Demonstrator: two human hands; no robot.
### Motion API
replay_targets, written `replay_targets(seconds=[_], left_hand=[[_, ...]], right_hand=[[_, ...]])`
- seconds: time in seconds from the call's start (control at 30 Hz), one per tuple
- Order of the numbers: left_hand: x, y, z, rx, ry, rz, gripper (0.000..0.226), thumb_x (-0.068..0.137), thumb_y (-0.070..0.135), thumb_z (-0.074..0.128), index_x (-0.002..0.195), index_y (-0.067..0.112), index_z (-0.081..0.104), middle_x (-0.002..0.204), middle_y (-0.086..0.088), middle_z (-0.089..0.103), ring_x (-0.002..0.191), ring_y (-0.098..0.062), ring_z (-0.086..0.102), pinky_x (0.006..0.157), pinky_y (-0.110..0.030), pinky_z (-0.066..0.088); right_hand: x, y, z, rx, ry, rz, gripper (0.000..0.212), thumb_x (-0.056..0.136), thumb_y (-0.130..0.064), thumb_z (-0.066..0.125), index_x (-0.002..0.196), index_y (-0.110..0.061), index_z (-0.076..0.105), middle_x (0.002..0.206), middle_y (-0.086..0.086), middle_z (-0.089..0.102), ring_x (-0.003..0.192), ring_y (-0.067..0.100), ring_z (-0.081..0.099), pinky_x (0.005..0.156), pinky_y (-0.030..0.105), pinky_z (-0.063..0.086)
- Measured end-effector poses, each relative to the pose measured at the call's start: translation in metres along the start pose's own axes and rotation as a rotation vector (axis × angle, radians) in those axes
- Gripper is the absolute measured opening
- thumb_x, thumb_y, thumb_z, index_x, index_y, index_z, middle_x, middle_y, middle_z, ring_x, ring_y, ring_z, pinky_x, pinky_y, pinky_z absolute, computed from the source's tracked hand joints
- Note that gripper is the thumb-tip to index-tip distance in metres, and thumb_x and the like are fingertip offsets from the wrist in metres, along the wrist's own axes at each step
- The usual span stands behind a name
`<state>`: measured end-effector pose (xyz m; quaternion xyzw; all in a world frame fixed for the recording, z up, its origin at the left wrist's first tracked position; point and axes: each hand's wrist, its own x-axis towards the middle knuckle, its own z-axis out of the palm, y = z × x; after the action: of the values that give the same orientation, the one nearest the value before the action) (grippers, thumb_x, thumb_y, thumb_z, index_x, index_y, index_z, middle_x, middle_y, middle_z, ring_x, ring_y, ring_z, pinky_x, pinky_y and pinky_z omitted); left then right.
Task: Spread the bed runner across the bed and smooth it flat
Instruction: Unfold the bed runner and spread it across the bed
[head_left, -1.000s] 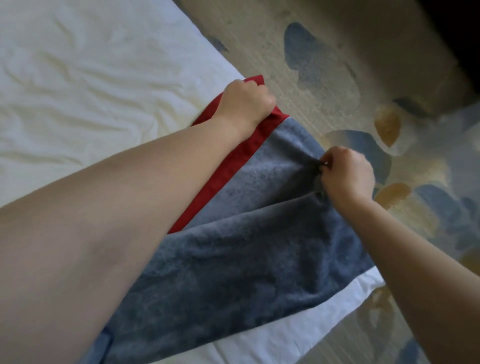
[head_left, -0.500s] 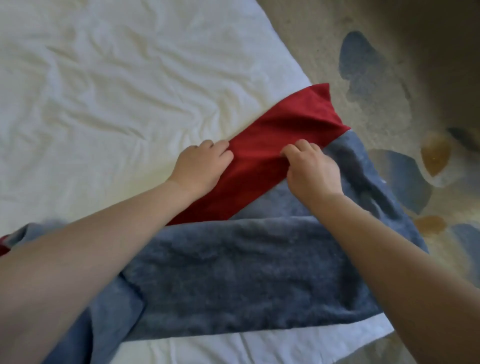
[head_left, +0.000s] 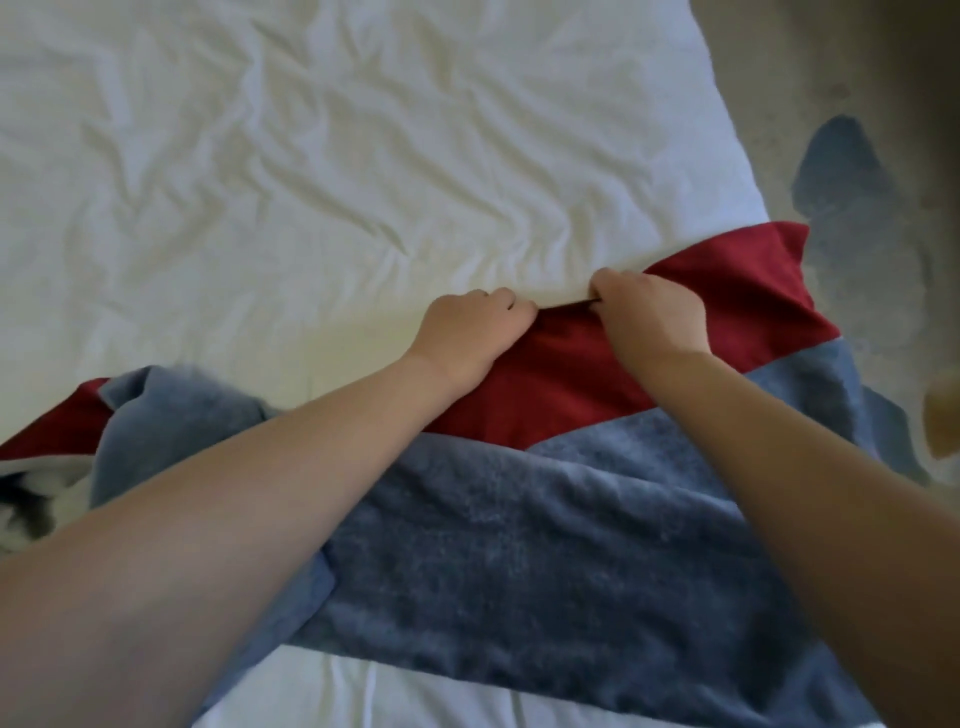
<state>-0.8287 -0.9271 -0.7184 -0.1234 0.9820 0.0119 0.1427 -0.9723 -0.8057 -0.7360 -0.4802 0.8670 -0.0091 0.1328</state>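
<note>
The bed runner (head_left: 545, 561) is plush blue-grey with a wide red band (head_left: 727, 312) along its far edge. It lies across the near part of the bed (head_left: 322, 156), which has a wrinkled white sheet. Its right end hangs over the bed's right side. Its left part is bunched and folded over near the left edge of the view. My left hand (head_left: 467, 332) and my right hand (head_left: 649, 317) sit close together, fingers curled, each pinching the far edge of the red band.
A patterned carpet (head_left: 852, 187) with blue and tan patches runs along the right of the bed. A black and white piece of cloth (head_left: 36, 499) shows at the far left beside the bunched runner.
Both hands moved left along the red band and away from me. They went from pressing the cloth to pinching its far edge. The red band now lies wider and flatter.
</note>
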Motion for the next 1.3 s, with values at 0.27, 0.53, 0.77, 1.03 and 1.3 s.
replay_targets(seconds=[0.27, 0.53, 0.77, 1.03, 1.3], left_hand=[[0.067, 0.006, -0.03, 0.001, 0.038, 0.014, 0.041, 0.082, -0.002, 0.043, 0.12, 0.011, 0.047, 0.109, -0.015, 0.054, 0.096, -0.036, 0.058, 0.058, -0.033, 0.031], [0.126, 0.037, -0.057, -0.038, 0.169, 0.078, 0.035, 0.087, 0.001, 0.038, 0.119, 0.01, 0.048, 0.109, -0.017, 0.054, 0.096, -0.038, 0.057, 0.061, -0.035, 0.031], [0.11, 0.025, -0.024, -0.18, 0.175, -0.02, 0.035, 0.082, -0.001, 0.042, 0.114, 0.013, 0.046, 0.101, -0.012, 0.058, 0.085, -0.035, 0.058, 0.055, -0.036, 0.032], [0.068, -0.018, 0.004, -0.158, 0.178, -0.049, 0.022, 0.09, 0.016, 0.043, 0.107, 0.014, 0.057, 0.095, -0.006, 0.062, 0.078, -0.029, 0.06, 0.055, -0.034, 0.044], [0.082, -0.055, -0.009, -0.034, 0.182, -0.135, 0.024, 0.087, 0.005, 0.043, 0.106, 0.011, 0.056, 0.101, -0.013, 0.06, 0.088, -0.037, 0.06, 0.06, -0.039, 0.042]], right_hand=[[0.031, 0.045, -0.016, 0.025, 0.048, 0.157, 0.013, 0.093, -0.011, 0.051, 0.101, -0.006, 0.059, 0.094, 0.021, 0.066, 0.085, 0.041, 0.061, 0.059, 0.034, 0.034], [0.048, 0.107, -0.044, 0.029, 0.164, 0.367, 0.019, 0.089, -0.01, 0.051, 0.103, -0.006, 0.064, 0.102, 0.028, 0.063, 0.093, 0.048, 0.059, 0.073, 0.043, 0.045], [0.024, 0.119, -0.025, 0.116, 0.067, 0.408, 0.03, 0.09, -0.01, 0.046, 0.119, -0.016, 0.046, 0.103, 0.022, 0.062, 0.091, 0.041, 0.06, 0.068, 0.039, 0.04], [0.022, 0.125, -0.006, 0.097, 0.024, 0.497, 0.049, 0.091, -0.011, 0.047, 0.137, -0.018, 0.032, 0.112, 0.023, 0.059, 0.097, 0.043, 0.06, 0.07, 0.043, 0.042], [0.061, 0.124, -0.016, 0.01, 0.014, 0.464, 0.03, 0.084, 0.007, 0.043, 0.109, -0.004, 0.057, 0.104, 0.028, 0.059, 0.095, 0.046, 0.057, 0.071, 0.041, 0.04]])
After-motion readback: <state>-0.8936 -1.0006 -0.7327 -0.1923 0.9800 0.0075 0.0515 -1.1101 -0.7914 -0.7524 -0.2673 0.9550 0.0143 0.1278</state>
